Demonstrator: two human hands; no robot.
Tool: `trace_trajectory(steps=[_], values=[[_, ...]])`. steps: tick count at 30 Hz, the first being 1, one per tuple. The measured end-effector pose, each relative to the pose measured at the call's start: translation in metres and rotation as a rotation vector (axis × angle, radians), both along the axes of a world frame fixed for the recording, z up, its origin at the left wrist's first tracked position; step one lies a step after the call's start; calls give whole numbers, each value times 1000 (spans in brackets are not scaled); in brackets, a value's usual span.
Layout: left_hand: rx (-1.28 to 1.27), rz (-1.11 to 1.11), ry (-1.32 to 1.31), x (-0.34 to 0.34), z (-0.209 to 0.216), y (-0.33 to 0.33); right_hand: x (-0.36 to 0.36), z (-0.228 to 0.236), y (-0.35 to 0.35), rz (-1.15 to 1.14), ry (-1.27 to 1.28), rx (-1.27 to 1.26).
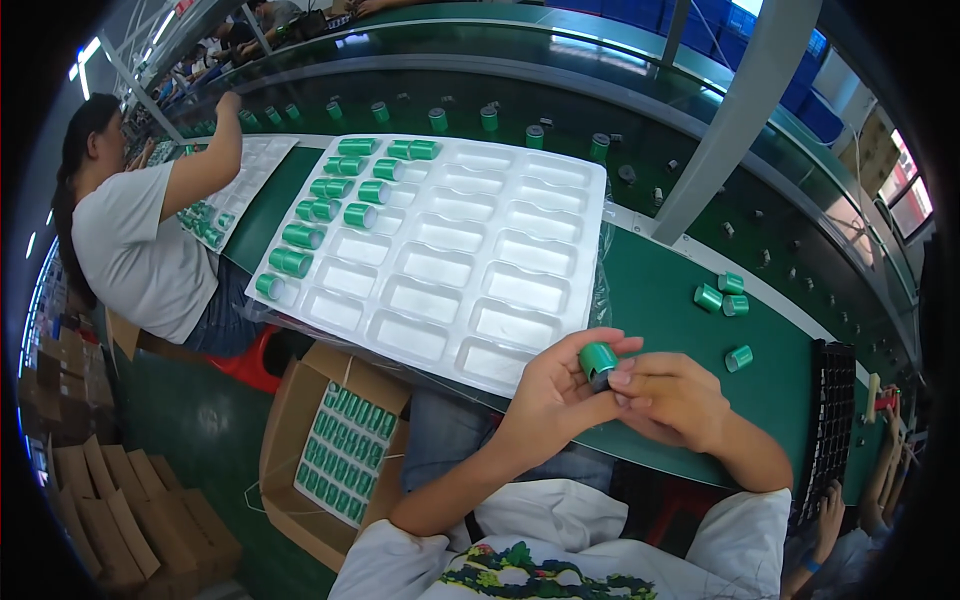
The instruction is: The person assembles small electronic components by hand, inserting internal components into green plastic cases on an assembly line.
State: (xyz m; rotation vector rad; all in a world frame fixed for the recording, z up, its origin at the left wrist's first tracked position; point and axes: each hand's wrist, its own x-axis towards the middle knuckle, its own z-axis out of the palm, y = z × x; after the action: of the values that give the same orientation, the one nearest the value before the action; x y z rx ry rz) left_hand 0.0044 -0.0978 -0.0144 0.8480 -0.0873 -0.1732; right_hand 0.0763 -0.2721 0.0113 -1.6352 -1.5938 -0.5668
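In front of my chest, my left hand [548, 395] is closed around a small green cylinder [598, 357] with a dark end. The fingers of my right hand [675, 402] pinch at that dark lower end; whether a separate small part is between them, I cannot tell. A white moulded tray [432, 266] lies just beyond my left hand. Green cylinders [291, 262] fill pockets along its left side, and its other pockets are bare. Right of my hands, several loose green cylinders [739, 358] rest on the green bench.
Behind the tray runs a dark conveyor [560, 125] carrying spaced cylinders and small parts. A grey post [735, 125] rises at its edge. A co-worker [135, 230] reaches over another tray at left. Below stands an open carton [290, 445] holding a filled tray. A black rack [832, 420] is at right.
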Motion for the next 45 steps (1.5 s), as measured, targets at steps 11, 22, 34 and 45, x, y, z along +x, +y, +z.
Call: trace_trajectory(steps=[11,22,34,45], values=[[18,26,-76,-4,-1,6,0,13,4,4,-129,-90],[183,82,-160,-11,19,15,-9,17,7,-230,-233,-124],[145,12,-56,-7,9,26,-9,16,2,-249,-152,-179],[62,-39,-46,-3,-2,28,2,12,4,-212,-236,-144]])
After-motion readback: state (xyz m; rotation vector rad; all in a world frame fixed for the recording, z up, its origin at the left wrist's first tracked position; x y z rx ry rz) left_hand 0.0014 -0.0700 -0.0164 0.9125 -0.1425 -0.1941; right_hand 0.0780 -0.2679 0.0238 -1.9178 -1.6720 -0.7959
